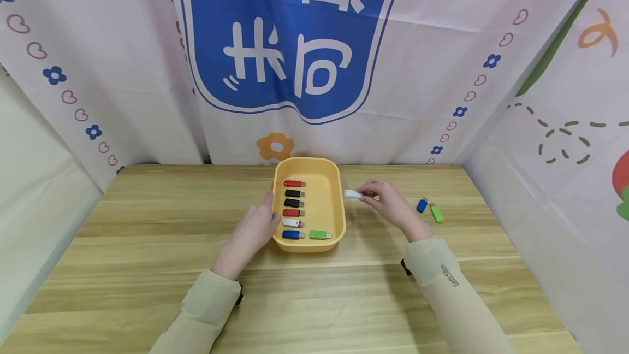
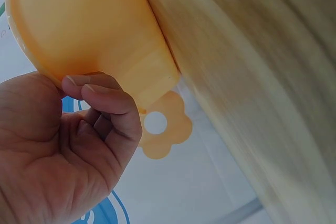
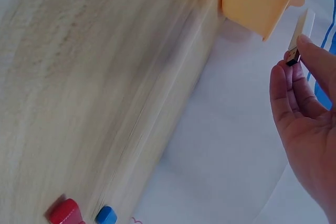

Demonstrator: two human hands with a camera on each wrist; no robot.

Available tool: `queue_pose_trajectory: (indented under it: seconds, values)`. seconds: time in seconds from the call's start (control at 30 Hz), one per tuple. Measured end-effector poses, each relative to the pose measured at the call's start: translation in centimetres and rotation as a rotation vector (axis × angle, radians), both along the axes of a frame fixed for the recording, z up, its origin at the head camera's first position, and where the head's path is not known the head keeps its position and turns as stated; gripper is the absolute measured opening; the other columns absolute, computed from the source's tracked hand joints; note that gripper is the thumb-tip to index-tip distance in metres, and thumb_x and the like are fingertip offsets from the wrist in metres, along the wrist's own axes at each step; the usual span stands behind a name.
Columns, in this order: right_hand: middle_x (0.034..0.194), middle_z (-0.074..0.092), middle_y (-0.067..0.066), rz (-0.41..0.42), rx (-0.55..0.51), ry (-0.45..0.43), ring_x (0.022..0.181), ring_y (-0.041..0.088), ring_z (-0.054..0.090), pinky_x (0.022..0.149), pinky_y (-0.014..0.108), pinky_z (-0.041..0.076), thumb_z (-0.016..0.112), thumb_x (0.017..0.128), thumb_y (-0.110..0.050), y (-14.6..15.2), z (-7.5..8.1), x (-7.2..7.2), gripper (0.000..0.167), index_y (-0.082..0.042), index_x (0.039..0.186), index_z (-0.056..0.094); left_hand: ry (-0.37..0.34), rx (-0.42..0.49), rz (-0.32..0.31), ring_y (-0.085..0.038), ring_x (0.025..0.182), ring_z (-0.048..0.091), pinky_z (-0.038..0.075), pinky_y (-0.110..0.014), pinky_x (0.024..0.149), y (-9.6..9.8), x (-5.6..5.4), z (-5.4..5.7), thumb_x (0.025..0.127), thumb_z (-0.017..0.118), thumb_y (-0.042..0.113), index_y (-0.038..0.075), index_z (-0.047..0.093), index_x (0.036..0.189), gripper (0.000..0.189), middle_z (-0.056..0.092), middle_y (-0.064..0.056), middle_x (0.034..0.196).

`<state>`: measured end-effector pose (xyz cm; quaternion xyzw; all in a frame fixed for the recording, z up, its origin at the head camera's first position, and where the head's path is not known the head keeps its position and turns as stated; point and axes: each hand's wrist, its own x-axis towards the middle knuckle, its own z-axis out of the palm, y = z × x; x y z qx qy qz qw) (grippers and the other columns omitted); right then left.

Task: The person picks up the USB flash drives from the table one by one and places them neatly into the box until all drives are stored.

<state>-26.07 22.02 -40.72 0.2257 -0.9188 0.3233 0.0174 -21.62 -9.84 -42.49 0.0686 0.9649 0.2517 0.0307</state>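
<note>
A yellow plastic tray (image 1: pixel 308 161) sits on the table. My left hand (image 1: pixel 253 228) grips its left wall, thumb at the rim and fingers curled against the outside in the left wrist view. To the right of the tray, my right hand (image 1: pixel 390 204) pinches a white USB stick (image 1: pixel 352 194) between thumb and fingertips, raised off the table. In the tray, a column of sticks runs down the left side: red (image 1: pixel 292 183), black, black, red, white (image 1: pixel 290 223) and blue (image 1: pixel 291 234). A green stick (image 1: pixel 318 235) lies beside the blue one.
Right of my right hand, a blue USB stick (image 1: pixel 421 205) and a green one (image 1: pixel 437 213) lie on the wooden table (image 1: pixel 147 266). A red object (image 3: pixel 66 212) shows at the bottom of the right wrist view. A printed curtain (image 1: pixel 236 130) hangs behind the table.
</note>
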Motion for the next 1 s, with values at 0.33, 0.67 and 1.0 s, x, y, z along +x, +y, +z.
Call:
queue_pose_trajectory:
  seconds: [0.33,0.67,1.0]
  values:
    - [0.107,0.071,0.012,0.006,-0.037,-0.005,0.095,0.023,0.067,0.088,0.043,0.057,0.070,0.092,-0.009,-0.9,0.7,0.4,0.021,-0.003,0.112,0.074,0.004,-0.002,0.001,-0.016,0.048,0.053,0.041,-0.026,0.043,0.0,0.0,0.0,0.099,0.056,0.013,-0.006,0.027,0.153,0.065,0.060,-0.011,0.069]
    - [0.105,0.072,0.013,0.020,-0.062,0.012,0.091,0.022,0.068,0.085,0.043,0.058,0.073,0.089,-0.007,-1.8,1.0,0.6,0.019,-0.002,0.108,0.075,0.022,-0.004,0.002,-0.016,0.048,0.054,0.042,-0.026,0.043,0.0,0.1,0.0,0.099,0.056,0.013,-0.006,0.028,0.153,0.064,0.063,-0.015,0.072]
    - [0.106,0.072,0.011,0.034,-0.062,-0.014,0.090,0.020,0.067,0.085,0.041,0.058,0.074,0.089,-0.008,-2.8,0.9,0.6,0.018,-0.004,0.106,0.076,0.023,0.003,-0.003,-0.016,0.049,0.054,0.042,-0.026,0.043,-0.1,0.1,-0.1,0.099,0.056,0.013,-0.005,0.028,0.153,0.063,0.064,-0.015,0.074]
